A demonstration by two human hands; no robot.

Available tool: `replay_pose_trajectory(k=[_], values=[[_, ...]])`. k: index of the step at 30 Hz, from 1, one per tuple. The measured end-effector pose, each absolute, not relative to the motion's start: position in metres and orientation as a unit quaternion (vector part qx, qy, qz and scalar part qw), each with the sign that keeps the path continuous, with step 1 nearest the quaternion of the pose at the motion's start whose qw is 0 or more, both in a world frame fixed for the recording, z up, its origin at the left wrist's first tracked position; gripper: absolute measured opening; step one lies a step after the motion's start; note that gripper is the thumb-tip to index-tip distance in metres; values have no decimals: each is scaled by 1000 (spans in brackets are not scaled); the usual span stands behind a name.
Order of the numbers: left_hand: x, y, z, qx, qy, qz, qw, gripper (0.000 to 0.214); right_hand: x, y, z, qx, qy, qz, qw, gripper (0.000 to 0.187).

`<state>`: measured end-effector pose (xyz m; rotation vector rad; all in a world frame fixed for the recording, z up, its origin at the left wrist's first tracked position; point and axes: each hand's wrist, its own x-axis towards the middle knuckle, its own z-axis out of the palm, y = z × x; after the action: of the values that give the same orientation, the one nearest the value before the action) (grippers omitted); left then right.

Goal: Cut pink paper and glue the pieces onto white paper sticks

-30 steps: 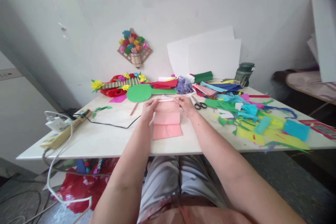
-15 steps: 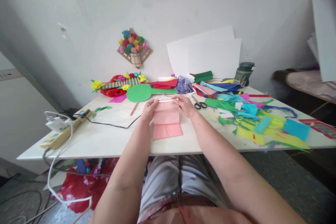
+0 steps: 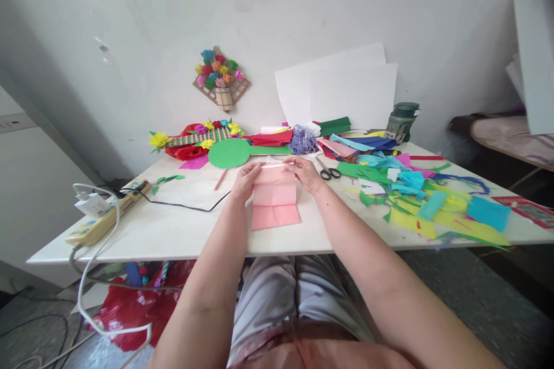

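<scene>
A pink sheet of paper (image 3: 275, 202) lies folded on the white table (image 3: 173, 230) in front of me. My left hand (image 3: 244, 180) pinches its far left edge and my right hand (image 3: 307, 173) pinches its far right edge. Between them the far edge of the sheet is rolled or folded into a thin strip. Both hands have their fingers closed on the paper.
Black scissors (image 3: 329, 172) lie just right of my right hand. Several coloured paper scraps (image 3: 415, 196) cover the right side. A green paper paddle (image 3: 229, 153), purple yarn (image 3: 302, 140) and paper flowers (image 3: 194, 138) sit at the back. A power strip (image 3: 106, 216) with cables lies left.
</scene>
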<state>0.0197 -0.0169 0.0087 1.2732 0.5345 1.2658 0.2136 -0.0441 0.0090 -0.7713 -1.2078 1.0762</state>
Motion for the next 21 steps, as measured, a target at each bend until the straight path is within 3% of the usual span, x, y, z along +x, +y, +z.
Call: replay_pose_trajectory(k=[21], values=[[19,-17,10,520,229,552,610,28,211,-50,16,-321,-500,507,624,26]])
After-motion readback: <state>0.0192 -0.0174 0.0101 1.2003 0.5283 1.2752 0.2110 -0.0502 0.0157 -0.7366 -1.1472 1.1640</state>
